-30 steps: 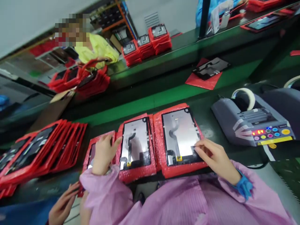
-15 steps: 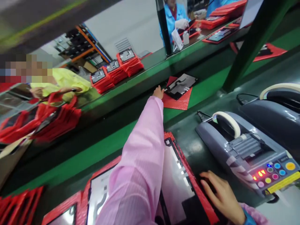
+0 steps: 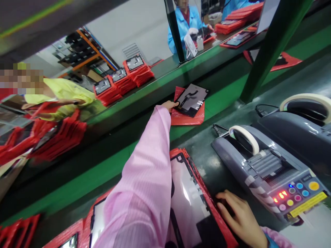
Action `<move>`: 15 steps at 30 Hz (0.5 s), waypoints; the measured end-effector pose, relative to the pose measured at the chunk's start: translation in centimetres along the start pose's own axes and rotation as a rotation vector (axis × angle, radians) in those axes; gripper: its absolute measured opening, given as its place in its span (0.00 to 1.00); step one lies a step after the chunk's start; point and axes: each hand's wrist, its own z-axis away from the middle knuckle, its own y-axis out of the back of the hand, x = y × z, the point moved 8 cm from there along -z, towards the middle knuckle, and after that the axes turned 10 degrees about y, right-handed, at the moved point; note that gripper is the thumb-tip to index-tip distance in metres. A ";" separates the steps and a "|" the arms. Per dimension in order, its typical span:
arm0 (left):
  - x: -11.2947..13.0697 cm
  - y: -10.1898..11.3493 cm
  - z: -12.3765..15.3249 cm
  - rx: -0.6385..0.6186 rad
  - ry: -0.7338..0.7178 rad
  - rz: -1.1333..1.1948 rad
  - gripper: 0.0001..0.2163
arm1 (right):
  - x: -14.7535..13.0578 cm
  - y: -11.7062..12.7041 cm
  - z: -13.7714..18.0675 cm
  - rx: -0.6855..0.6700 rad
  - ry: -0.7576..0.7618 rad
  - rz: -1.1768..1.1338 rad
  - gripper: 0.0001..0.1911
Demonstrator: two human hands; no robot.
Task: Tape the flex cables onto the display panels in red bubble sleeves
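My left hand (image 3: 169, 105), at the end of a stretched pink sleeve, grips the near left edge of a flat black-and-silver panel (image 3: 192, 100). The thumb lies on top; the other fingers are mostly hidden. Under the panel is a red padded sleeve (image 3: 191, 117) on the green belt. My right hand (image 3: 239, 215) rests at the lower right with its fingers loosely curved and apart, holding nothing. Just left of it lies a larger panel (image 3: 190, 193) on red sleeves, partly covered by my left arm.
A grey tape dispenser (image 3: 269, 168) with a lit display stands at right, a second dispenser (image 3: 297, 127) behind it. A green post (image 3: 274, 51) rises from the bench. Red stacks (image 3: 134, 72) line the far ledge. A person in yellow (image 3: 59, 93) and one in blue (image 3: 183, 29) work opposite.
My left hand has moved from beside the panel onto its edge, thumb on top. The panel has turned slightly on the red sleeve. My right hand stays by the near stack.
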 end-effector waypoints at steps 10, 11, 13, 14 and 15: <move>0.6 3.0 14.8 -0.179 0.024 0.473 0.09 | 2.0 -0.1 -0.4 0.036 -0.313 -0.339 0.13; -0.3 3.6 17.1 -0.174 0.029 0.506 0.10 | 1.7 0.2 -0.8 0.063 -0.350 -0.387 0.14; -2.9 4.7 22.0 -0.158 0.044 0.560 0.11 | 0.2 1.3 -2.1 0.135 -0.364 -0.480 0.16; -4.5 5.2 24.5 -0.149 0.051 0.585 0.11 | -0.9 2.1 -2.9 0.181 -0.347 -0.520 0.17; -6.2 5.4 27.0 -0.141 0.057 0.617 0.10 | -2.1 2.9 -3.7 0.231 -0.321 -0.552 0.18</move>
